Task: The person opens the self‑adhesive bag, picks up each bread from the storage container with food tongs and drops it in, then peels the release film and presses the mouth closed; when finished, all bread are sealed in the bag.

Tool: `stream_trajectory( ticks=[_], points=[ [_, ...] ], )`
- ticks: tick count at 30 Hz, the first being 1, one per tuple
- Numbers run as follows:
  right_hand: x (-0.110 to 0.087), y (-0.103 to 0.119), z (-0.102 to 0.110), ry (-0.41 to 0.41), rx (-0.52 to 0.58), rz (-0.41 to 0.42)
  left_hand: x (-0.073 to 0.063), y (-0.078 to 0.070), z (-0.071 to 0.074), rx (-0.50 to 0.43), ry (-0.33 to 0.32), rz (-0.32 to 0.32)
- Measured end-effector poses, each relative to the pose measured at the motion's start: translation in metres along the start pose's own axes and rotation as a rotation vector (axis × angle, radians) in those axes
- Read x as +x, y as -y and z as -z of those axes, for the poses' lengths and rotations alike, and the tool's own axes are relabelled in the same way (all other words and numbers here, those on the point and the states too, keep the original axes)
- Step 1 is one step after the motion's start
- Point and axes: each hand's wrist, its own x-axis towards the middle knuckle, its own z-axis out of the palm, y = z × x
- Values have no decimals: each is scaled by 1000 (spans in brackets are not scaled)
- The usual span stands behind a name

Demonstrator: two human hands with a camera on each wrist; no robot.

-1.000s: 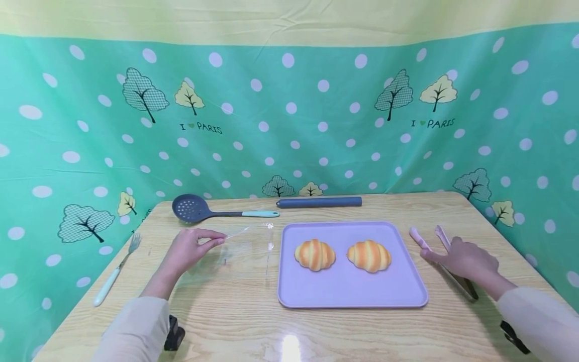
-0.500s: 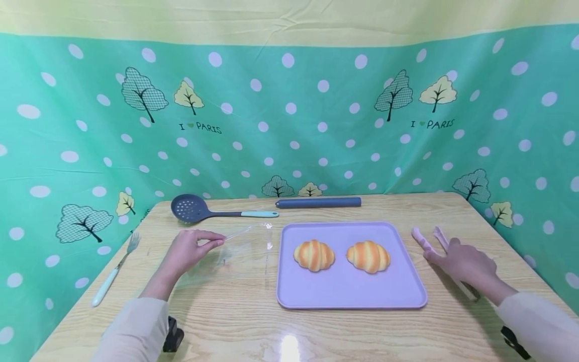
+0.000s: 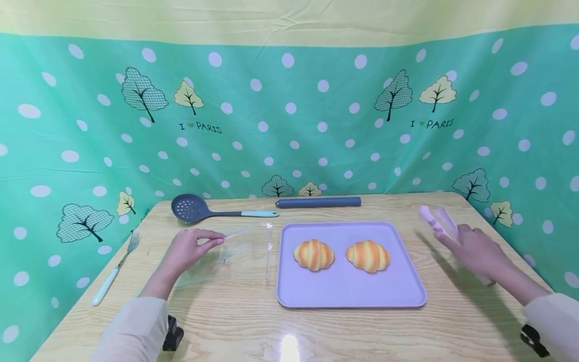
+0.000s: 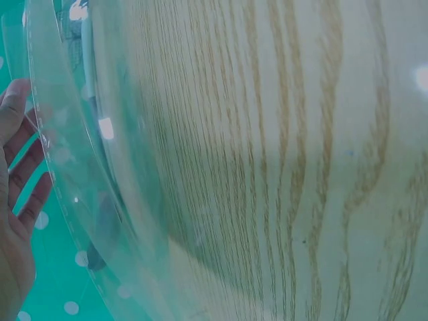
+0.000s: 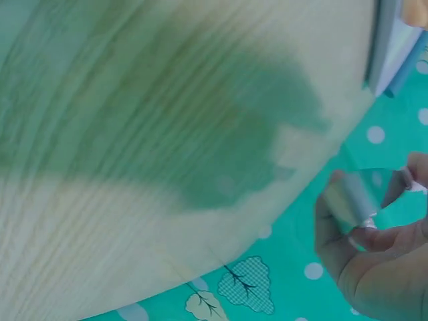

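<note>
Left hand [image 3: 192, 249]: thumb and forefinger together, pinching the edge of a clear bag [image 3: 244, 254]. From the left wrist, the remaining fingers stood a little apart behind the film. Bag on the near side of the skimmer [image 3: 190, 207], its pinched edge raised, its far end reaching just beside the tray [image 3: 353, 292]. Being transparent, its full outline was hard to trace.

Right hand [image 3: 479, 254]: fingers and thumb clamped on the tongs [image 3: 429, 218], to the right of the tray. The tongs' pink tips pointed away from the person and stood apart, with nothing between them; hand and tongs looked raised, shadow falling on the table [image 3: 235, 322] below. From the right wrist the tongs were blurred.

Tray: lilac, flat, right of the table's middle. On it lay two croissants [image 3: 315, 255], side by side and apart, neither touched by hand or tongs.

Beyond the tray, a dark blue rod [image 3: 318, 202] lay crosswise near the back edge. A fork [image 3: 115, 271] lay slanted at the far left, tines away from the person. Behind everything hung a green dotted cloth [image 3: 316, 110] printed with trees.
</note>
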Motion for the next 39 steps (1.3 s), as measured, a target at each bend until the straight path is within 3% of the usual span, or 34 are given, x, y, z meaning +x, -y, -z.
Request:
stream_trajectory(
  ticks=[6, 14, 20, 32, 39],
  points=[
    [-1, 8, 9, -59, 52, 45, 0, -2, 2, -3, -5, -13],
    [1, 19, 24, -116, -21, 91, 0, -5, 4, -11, 9, -7],
    [2, 26, 33, -130, -53, 188, 1, -6, 5, -11, 20, -4],
    [5, 55, 53, -71, -242, 361, 1, -6, 5, -18, 25, -4],
    [5, 70, 47, -6, -333, 441, 1, -6, 4, -24, 30, 5]
  ],
)
